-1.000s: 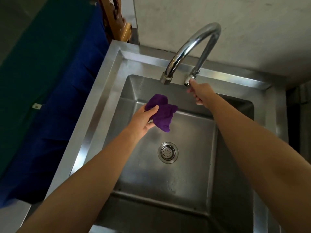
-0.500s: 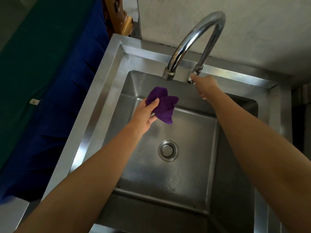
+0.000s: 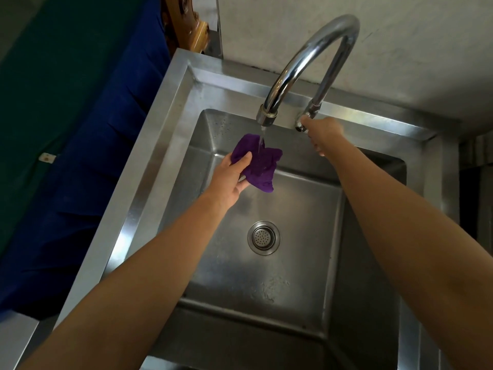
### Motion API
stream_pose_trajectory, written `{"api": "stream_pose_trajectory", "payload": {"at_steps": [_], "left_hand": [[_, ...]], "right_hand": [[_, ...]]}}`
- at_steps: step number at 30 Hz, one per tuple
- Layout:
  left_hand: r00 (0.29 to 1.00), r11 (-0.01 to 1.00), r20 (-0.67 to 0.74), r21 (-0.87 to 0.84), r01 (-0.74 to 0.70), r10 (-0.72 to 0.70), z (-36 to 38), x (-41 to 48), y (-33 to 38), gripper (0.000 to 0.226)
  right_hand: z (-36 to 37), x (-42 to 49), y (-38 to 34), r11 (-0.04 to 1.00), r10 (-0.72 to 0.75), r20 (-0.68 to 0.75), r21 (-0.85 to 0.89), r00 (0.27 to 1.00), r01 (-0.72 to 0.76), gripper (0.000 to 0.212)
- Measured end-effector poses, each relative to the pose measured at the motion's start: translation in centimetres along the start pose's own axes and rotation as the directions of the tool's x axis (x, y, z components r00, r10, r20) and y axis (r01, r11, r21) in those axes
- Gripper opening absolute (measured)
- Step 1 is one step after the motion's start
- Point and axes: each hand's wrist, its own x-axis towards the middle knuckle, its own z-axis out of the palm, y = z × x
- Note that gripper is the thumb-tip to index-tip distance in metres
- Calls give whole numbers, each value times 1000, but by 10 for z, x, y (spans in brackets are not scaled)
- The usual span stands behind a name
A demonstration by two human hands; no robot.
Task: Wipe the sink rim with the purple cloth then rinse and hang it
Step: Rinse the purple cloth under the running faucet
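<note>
In a steel sink [image 3: 170, 108] against a pale wall [image 3: 400, 36], the left hand [image 3: 229, 180] gripped the cloth [image 3: 262, 166] under water at the tap's [image 3: 306, 62] 6 o'clock, while the right hand [image 3: 324, 134] grasped the tap's handle [image 3: 300, 126]; no writing showed.

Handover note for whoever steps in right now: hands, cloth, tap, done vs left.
Left hand: shut on the purple cloth, holding it bunched over the basin, under the faucet spout.
Right hand: at the tap handle by the faucet base; exact grip unclear.
Water is running onto the cloth, so rinsing is under way.
Sink rim: whether it has been wiped cannot be judged from this view.
Left: finish the rinse, shut the tap, probably wring, hang the cloth. No hanging spot is in view.
</note>
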Motion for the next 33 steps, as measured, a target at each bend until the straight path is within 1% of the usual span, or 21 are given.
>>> {"api": "stream_pose_trajectory", "payload": {"at_steps": [5,7,9,11,12,14,15,16,18,20,21,23,25,26,29,31,33], "left_hand": [[1000,1000,1,1,15,-15,3,3,-1,16],[1000,1000,2,6,21,-21,4,3,-1,18],[999,1000,-23,0,26,-26,6,2,-1,25],[998,999,-51,-25,25,-27,10,2,-1,35],[998,999,-57,-35,22,-24,11,1,0,36],[999,999,-51,-41,12,-14,11,1,2,34],[999,999,-40,-45,7,-9,11,1,3,33],[999,999,-31,-53,8,-9,11,0,3,31],[1000,997,-20,-74,5,-6,11,1,0,26],[1000,996,-18,-86,-22,20,9,5,-4,20],[999,995,-20,-97,-37,35,8,6,-6,17],[998,991,-32,-115,-64,60,2,11,-8,21],[995,989,-56,-114,-91,85,-4,15,-11,21],[993,990,-70,-102,-100,93,-7,16,-12,17],[983,992,-140,-32,-124,118,-19,22,-15,10],[972,991,-195,62,-121,131,-28,25,-20,12],[961,974,-238,206,-95,144,-33,29,-26,11]], "right_hand": [[2,-1,3,1000,-23,-12,19,1000,23,37],[0,-5,3,998,-46,-14,-31,999,46,38],[-4,-14,2,995,-63,6,-80,998,63,44],[-4,-25,3,998,-54,23,-28,998,54,54],[-1,-31,8,999,-40,-1,14,999,40,58],[8,-44,26,998,-36,-113,49,993,42,61],[15,-51,38,997,-49,-146,57,988,58,59],[24,-59,48,993,-73,-132,86,989,85,56],[45,-72,61,970,-159,-15,182,987,159,49],[63,-77,59,934,-265,64,264,962,239,47],[69,-76,55,921,-301,79,283,950,269,45],[76,-69,52,906,-341,100,302,935,298,39],[82,-61,57,892,-363,95,324,927,316,26],[84,-58,61,881,-364,70,349,929,319,21],[90,-50,74,844,-335,-40,432,941,318,18],[88,-49,79,788,-349,-43,527,936,318,16],[87,-50,80,742,-407,-17,577,913,342,18]]}}
